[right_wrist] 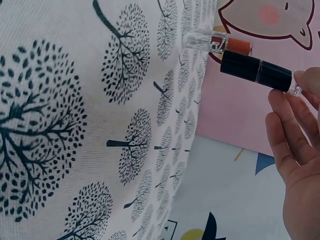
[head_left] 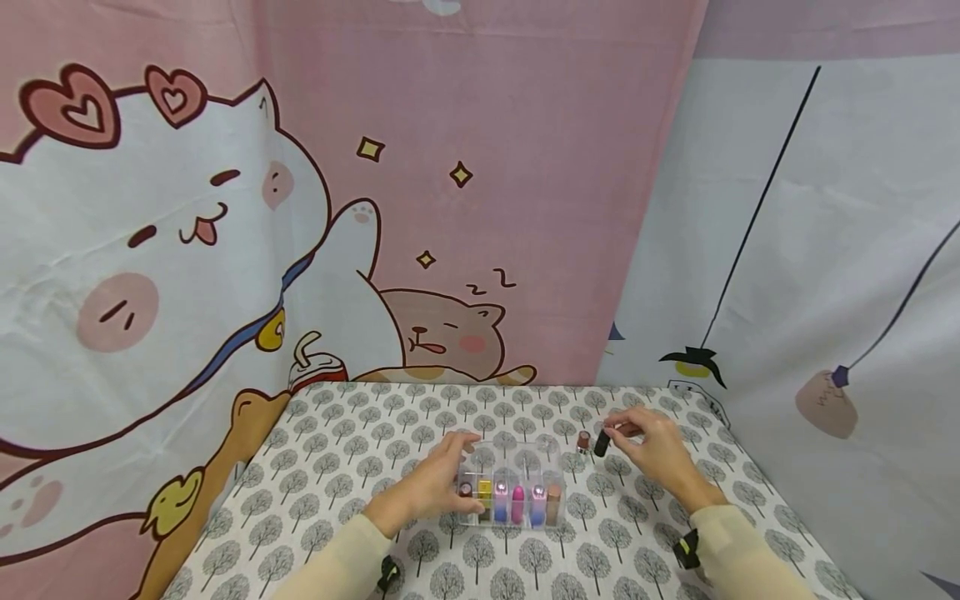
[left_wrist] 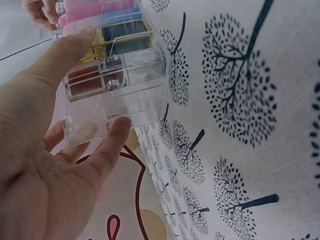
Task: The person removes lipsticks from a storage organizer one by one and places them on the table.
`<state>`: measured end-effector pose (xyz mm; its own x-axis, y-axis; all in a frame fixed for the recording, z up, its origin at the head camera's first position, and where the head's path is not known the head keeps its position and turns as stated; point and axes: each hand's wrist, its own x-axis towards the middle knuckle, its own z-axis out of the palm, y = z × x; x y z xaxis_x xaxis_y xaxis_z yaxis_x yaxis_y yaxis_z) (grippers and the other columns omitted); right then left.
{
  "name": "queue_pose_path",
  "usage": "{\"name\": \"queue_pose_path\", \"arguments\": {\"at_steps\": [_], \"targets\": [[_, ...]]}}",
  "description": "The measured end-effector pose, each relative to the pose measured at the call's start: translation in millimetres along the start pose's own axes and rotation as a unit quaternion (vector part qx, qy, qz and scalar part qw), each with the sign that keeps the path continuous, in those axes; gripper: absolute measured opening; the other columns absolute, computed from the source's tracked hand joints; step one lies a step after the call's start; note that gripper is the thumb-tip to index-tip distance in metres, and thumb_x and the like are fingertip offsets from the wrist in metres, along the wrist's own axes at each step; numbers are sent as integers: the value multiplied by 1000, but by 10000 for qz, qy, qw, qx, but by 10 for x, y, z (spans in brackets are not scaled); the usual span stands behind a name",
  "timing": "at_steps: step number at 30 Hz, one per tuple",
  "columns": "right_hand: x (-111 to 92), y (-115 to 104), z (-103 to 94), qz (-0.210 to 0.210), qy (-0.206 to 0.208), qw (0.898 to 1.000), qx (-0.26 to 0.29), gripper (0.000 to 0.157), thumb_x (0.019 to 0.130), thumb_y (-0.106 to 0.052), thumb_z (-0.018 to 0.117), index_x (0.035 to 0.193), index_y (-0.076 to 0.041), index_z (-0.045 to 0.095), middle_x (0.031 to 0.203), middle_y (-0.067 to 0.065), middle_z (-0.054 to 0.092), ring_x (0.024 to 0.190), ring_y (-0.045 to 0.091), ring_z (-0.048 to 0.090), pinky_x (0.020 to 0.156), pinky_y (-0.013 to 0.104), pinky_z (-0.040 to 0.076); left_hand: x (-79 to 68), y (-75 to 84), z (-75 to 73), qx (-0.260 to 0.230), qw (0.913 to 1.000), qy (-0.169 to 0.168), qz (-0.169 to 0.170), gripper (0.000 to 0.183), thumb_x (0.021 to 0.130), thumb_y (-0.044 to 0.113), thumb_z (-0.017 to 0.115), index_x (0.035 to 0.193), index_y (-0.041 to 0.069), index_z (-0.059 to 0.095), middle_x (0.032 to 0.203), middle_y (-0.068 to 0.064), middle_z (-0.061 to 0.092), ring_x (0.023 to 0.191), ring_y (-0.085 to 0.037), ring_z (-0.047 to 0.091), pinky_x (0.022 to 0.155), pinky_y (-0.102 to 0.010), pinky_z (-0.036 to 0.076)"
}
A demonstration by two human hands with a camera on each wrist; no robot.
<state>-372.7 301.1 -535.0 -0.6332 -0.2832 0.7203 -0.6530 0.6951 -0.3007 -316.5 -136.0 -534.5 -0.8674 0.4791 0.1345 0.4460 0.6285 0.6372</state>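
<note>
Here, right grip [head_left: 654, 447] pinches black tube [right_wrist: 256, 71]; left grip [head_left: 435, 482] holds clear case [head_left: 525, 460].

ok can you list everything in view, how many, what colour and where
clear organizer: 1, transparent, on the tablecloth
dark red tube: 1, front row, far left
gold tube: 1, second from left
pink-and-blue tubes: 2, third and fifth
magenta tube: 1, fourth
brown tube: 1, far right
clear-based tube: 1, brownish red top, standing right of the organizer
black tube: 1, black, in the right grip
tablecloth: 1, white with dark trees, under everything
cartoon backdrop: pink section behind, whitish section right
sleeves: 2, pale yellow, both arms
left grip: 1, holding the organizer's left end
right grip: 1, pinching the black tube
</note>
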Motion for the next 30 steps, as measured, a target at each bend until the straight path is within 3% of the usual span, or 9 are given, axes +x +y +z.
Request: {"name": "queue_pose_path", "arguments": {"at_steps": [13,21,30], "targets": [[-47,73,73,495,-409,9979,56,17,98,-2,92,110,-12,87,109,9,86,86,26,86,73,30,73,-18,35,-12,16,10000,10,13,117,81,34,108,174,15,39,163,-17,58,143,-40,66,117,-57,66],[-52,88,125,554,-496,9972,7,16,97,-1,93,109,-9,85,106,11,86,84,28,85,72,38,74,-19,43,-22,66,10000,10,16,117,82,36,108,174,17,39,164,-17,58,141,-40,67,115,-55,67],[-77,125,156,693,-668,9953,116,16,98,-1,92,111,-8,85,108,10,86,86,27,86,73,33,73,-23,47,-26,35,10000,3,-3,118,81,36,108,175,16,39,164,-15,58,144,-40,66,117,-54,66]]}}
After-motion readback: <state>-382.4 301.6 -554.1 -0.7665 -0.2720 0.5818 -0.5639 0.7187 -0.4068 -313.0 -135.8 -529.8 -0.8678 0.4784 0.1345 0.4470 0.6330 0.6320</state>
